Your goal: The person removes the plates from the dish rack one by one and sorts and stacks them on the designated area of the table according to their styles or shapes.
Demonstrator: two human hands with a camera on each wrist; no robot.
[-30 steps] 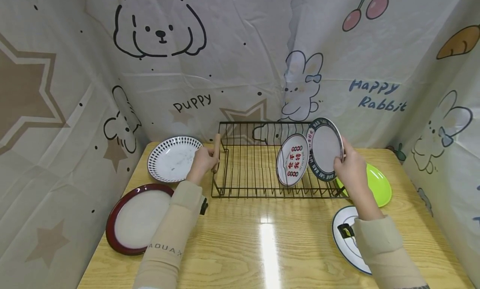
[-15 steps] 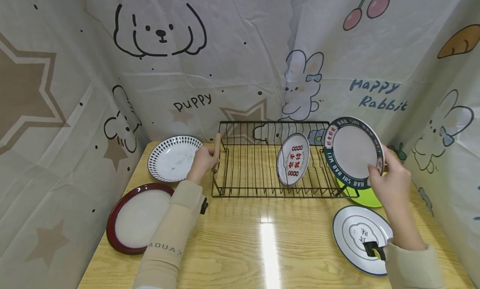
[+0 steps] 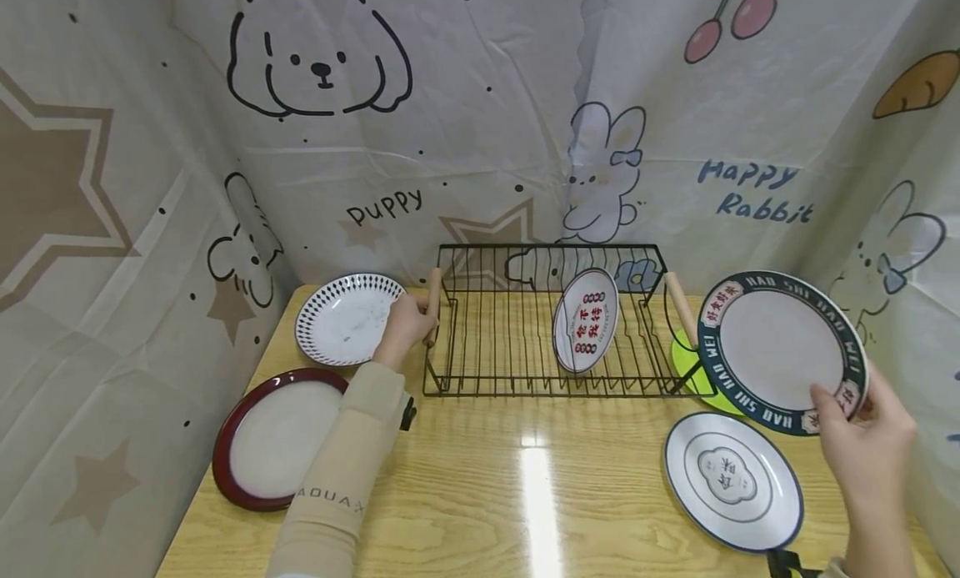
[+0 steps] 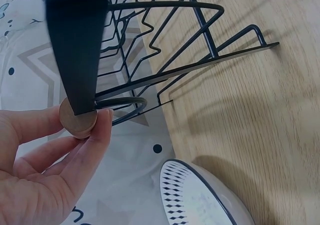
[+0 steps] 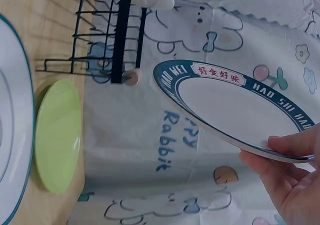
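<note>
In the head view my right hand [image 3: 866, 449] pinches the near right rim of a white plate [image 3: 780, 349] with a dark teal lettered border. The thumb lies on its face and the fingers are underneath, as the right wrist view shows. That plate is tilted, in the air right of the black wire dish rack [image 3: 510, 386]. My left hand [image 3: 408, 324] grips the rack's left wooden handle [image 4: 79, 119] between thumb and fingers. A small white plate [image 3: 587, 319] with red characters stands on edge in the rack. The rack's right wooden handle [image 3: 681, 309] is free.
On the table [image 3: 465, 495] at left lie a white bowl [image 3: 348, 319] with a black diamond rim and a maroon-rimmed plate [image 3: 285, 440]. At right are a blue-rimmed plate [image 3: 757, 511] and a green plate [image 5: 59, 137], partly hidden. Printed cloth [image 3: 480, 144] walls the back and sides.
My right hand has carried the teal-bordered plate out of the rack, to the right and towards me. The left hand stays on the rack's handle.
</note>
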